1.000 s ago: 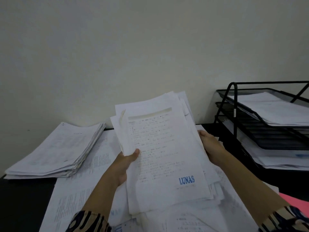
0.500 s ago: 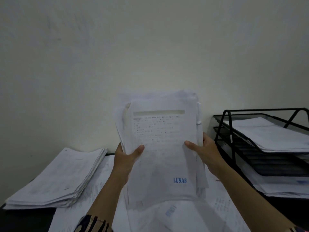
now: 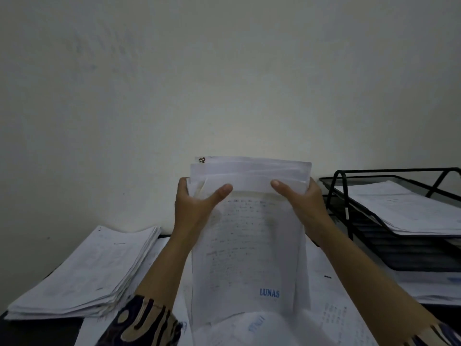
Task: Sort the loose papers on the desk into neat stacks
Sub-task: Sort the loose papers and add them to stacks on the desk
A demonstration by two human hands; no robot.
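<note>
I hold a bundle of white papers [image 3: 247, 250] upright in front of me, its lower edge on the loose sheets [image 3: 334, 303] that cover the desk. The front page has faint print and a blue "LUNAS" stamp at its lower right. My left hand [image 3: 194, 208] grips the bundle's upper left edge, thumb across the front. My right hand [image 3: 301, 201] grips the upper right edge the same way. A small clip shows at the bundle's top left corner. A neat stack of papers [image 3: 84, 273] lies on the desk to the left.
A black wire letter tray [image 3: 369, 221] with several tiers stands at the right, with papers in its top tier [image 3: 409, 208] and more under it. A plain pale wall rises right behind the desk. The dark desk surface [image 3: 40, 330] shows at the lower left.
The bundle has been turned upright and squared, its sheets now nearly aligned. Both hands slid from its sides up to its top corners. The view has tilted upward.
</note>
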